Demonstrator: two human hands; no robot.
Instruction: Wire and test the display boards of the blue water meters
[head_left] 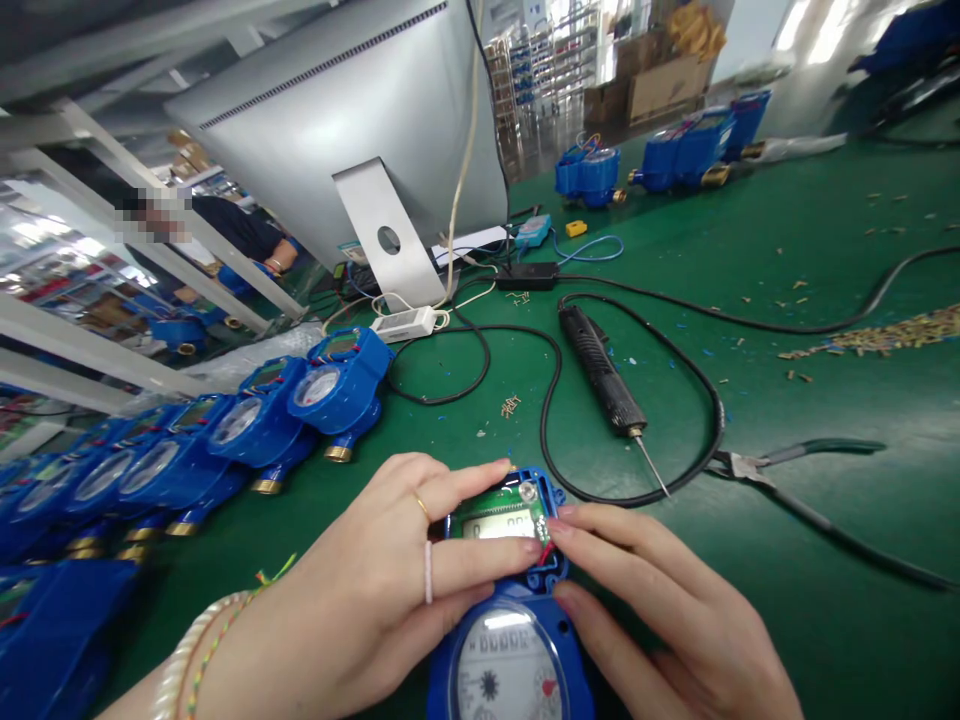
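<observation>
A blue water meter (439, 665) stands at the bottom centre, its round dial facing up. In its upper housing sits a green circuit board (499, 497) with a small lit-looking display. My left hand (375, 570) lies over the housing's left side, index finger at the top edge and another finger across the board near a red wire. My right hand (667, 610) holds the housing's right side, fingertips at its rim and thumb lower down. Both hands grip the same meter.
Several blue meters (255, 425) line the left. A monitor (375, 120) stands behind. On the green table (825, 400) lie a corded black screwdriver (600, 370), pliers (750, 466) and scattered brass screws (900, 332). More meters (686, 150) stand at the back right. A person's arm (281, 257) shows behind the frame.
</observation>
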